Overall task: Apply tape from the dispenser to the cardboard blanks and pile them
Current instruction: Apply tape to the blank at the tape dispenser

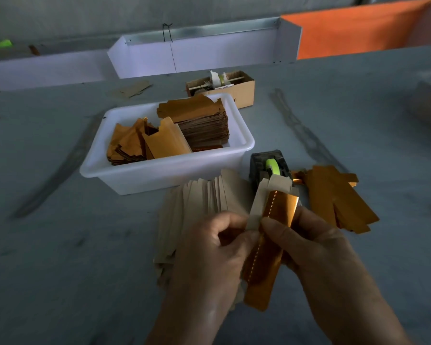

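Both hands hold one long, narrow cardboard blank [264, 247], gold foil on one face and plain beige on the other, folded lengthwise with a dashed crease line showing. The left hand [217, 247] pinches the beige flap at the blank's left edge, fingers curled. The right hand [309, 242] grips the right edge, thumb pressed on the gold face. The blank is raised above the counter [60, 245], a grey flat surface, with its far end just in front of the tape dispenser [270, 170], a dark block-shaped unit carrying a roll of lime-green tape [271, 166].

Beneath and left of the hands lies a fanned pile of beige blanks [199, 202], plain side up. To the right of the dispenser lies a smaller pile of gold blanks [334, 202], foil side up, flat on the counter.

Beyond the fanned pile stands a white rectangular plastic tub [164, 175]. It contains a tall stack of blanks [204, 125] on its far right side and loose gold blanks on the left. Farther back stands a small open brown cardboard box [241, 93] holding assorted items, too indistinct to identify. A white partition panel [197, 56] runs along the far edge.
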`<move>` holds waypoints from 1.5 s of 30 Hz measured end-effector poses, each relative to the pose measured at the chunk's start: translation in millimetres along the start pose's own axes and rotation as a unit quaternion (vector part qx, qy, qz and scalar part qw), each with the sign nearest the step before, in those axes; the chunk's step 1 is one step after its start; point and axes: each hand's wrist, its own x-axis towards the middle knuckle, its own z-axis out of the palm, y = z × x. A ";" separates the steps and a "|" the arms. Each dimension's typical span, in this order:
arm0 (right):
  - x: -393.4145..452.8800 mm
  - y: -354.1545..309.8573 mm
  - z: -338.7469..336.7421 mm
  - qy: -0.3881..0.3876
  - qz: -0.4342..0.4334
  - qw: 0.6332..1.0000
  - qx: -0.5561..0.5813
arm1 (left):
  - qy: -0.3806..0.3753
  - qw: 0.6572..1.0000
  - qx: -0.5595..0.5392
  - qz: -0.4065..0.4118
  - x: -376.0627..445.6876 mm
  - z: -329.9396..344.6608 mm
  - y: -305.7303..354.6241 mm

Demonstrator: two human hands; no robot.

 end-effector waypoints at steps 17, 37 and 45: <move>-2.5 -1.2 -2.0 0.075 -0.055 0.984 -0.153 | 0.059 0.889 0.429 0.148 -18.3 47.8 1.0; 27.0 -8.2 -63.2 0.104 -0.018 0.970 -0.221 | 0.021 0.950 -0.275 -0.145 14.4 8.3 -10.3; 40.3 -3.3 -50.5 0.075 -0.056 0.959 -0.267 | -0.038 0.956 -0.252 -0.148 16.6 21.1 -3.7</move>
